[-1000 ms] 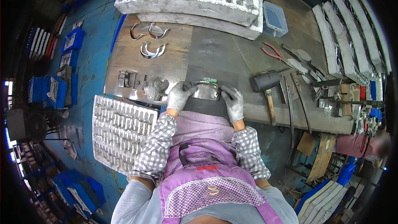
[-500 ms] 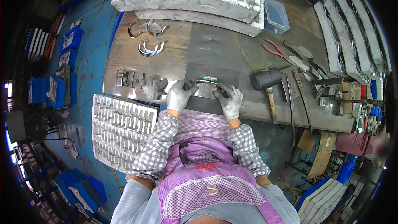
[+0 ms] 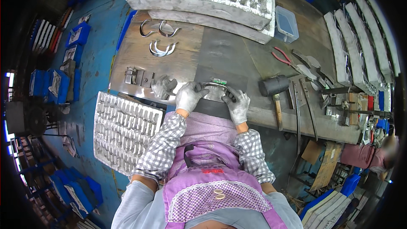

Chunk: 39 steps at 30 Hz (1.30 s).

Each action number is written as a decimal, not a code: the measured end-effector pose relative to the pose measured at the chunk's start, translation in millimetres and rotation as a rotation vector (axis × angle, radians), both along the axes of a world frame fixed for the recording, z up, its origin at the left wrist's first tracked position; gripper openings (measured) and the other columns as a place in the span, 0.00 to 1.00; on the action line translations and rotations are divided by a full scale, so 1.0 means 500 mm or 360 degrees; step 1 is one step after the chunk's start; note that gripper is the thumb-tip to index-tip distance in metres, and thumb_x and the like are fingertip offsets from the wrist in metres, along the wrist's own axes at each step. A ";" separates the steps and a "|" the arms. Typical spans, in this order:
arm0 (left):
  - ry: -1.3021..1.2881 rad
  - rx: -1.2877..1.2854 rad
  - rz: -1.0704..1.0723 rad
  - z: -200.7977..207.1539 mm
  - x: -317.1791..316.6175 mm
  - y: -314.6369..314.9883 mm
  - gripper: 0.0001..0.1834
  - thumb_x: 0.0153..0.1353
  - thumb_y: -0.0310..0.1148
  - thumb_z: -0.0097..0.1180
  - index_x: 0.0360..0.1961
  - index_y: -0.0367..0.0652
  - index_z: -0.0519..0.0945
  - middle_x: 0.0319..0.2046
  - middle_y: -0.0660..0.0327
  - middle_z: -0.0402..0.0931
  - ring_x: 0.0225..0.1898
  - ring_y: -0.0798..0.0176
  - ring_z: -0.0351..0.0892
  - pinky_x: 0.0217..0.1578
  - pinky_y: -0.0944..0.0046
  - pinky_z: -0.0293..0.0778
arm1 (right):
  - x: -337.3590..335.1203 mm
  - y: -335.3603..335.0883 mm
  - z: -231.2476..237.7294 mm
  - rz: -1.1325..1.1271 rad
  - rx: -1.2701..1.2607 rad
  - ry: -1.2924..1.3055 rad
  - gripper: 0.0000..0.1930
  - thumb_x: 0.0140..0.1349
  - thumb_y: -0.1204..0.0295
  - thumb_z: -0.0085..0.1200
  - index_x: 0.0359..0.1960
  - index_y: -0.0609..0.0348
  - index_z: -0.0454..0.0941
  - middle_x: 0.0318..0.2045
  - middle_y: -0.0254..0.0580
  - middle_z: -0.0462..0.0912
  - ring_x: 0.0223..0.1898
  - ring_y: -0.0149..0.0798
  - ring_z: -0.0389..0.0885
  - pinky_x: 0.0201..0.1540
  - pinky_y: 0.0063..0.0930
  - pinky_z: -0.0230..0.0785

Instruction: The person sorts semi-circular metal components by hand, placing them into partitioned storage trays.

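Observation:
Both of my gloved hands are at the front edge of the bench, one on each end of a curved, shiny metal band (image 3: 216, 91). My left hand (image 3: 187, 97) is closed, its thumb and fingers pinching the band's left end. On the right end, the fingers of my right hand (image 3: 238, 104) are bent and pressed in. Just beyond the band lies a small green strip (image 3: 219, 81). A spare grey work glove (image 3: 163, 86) rests left of my left hand, with a small metal block fixture (image 3: 139, 77) beside it.
Loose curved metal bands (image 3: 162, 49) lie at the back left. White foam trays of metal parts stand behind (image 3: 199, 6) and at lower left (image 3: 123, 131). To the right are a black mallet (image 3: 274, 85), red-handled pliers (image 3: 282, 56), long metal strips (image 3: 308, 108) and a clear plastic box (image 3: 286, 24).
The whole view has shifted slightly, so the bench things sit a little to the right. Both hands stay on the metal band, with only a slight shift in the fingers.

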State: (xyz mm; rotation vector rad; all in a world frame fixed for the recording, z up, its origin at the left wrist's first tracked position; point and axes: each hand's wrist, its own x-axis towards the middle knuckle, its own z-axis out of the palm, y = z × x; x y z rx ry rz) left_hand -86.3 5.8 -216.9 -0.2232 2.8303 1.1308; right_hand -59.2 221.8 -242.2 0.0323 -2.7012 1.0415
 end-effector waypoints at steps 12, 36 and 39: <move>0.0554 0.0024 -0.0664 0.072 0.177 -0.020 0.14 0.63 0.41 0.62 0.44 0.46 0.83 0.29 0.51 0.82 0.30 0.48 0.83 0.33 0.51 0.80 | 0.058 -0.058 0.172 0.0756 0.0094 0.0189 0.12 0.54 0.74 0.64 0.41 0.50 0.87 0.36 0.40 0.86 0.41 0.47 0.83 0.46 0.41 0.71; 0.0296 -0.0022 0.1046 -0.011 0.224 -0.210 0.17 0.74 0.43 0.52 0.46 0.39 0.81 0.29 0.42 0.84 0.33 0.37 0.85 0.32 0.47 0.78 | 0.100 -0.046 0.258 -0.0117 -0.1355 -0.0706 0.10 0.71 0.60 0.60 0.41 0.51 0.78 0.16 0.20 0.66 0.13 0.18 0.58 0.14 0.18 0.49; 0.0232 0.0478 0.0989 0.003 0.220 -0.198 0.19 0.75 0.42 0.50 0.49 0.35 0.80 0.34 0.42 0.84 0.37 0.42 0.86 0.38 0.51 0.78 | 0.122 -0.134 0.370 -0.0027 -0.1261 -0.0965 0.10 0.71 0.60 0.59 0.40 0.52 0.78 0.16 0.21 0.66 0.13 0.18 0.58 0.13 0.19 0.49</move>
